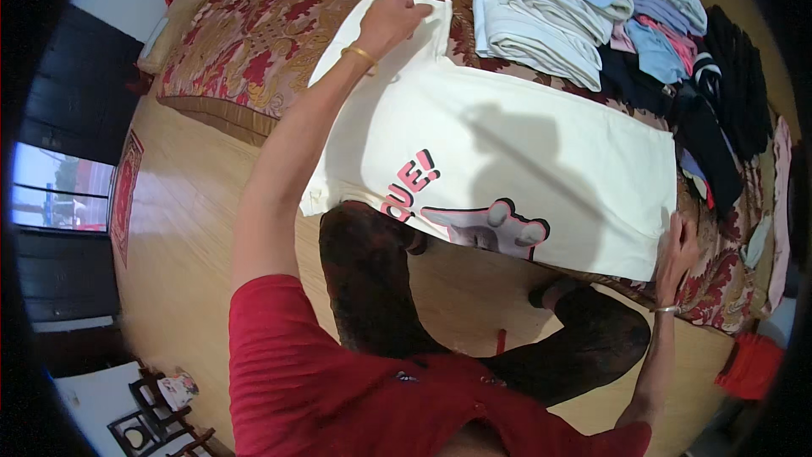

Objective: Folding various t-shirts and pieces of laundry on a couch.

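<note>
A white T-shirt [520, 120] lies spread across the edge of the sofa-like seat in front of me, its near side hanging over my knee. It seems folded lengthwise, since its printed picture [488, 225] and pink-black lettering are cut off at the near edge. At the far left, my left hand [394, 18] has its fingers curled on the sleeve; a gold-coloured bracelet circles that wrist. My right hand [679, 254] holds the hem at the right end, its fingers along the edge. What the fingertips do beneath the cloth is hidden.
A pile of folded white and light blue clothes [545, 19] stands behind the shirt on the patterned red-gold seat cover [254, 44]. Dark garments [710, 139] lie to the right. A red object [748, 365] sits at the right. Wooden furniture [152, 406] stands lower left.
</note>
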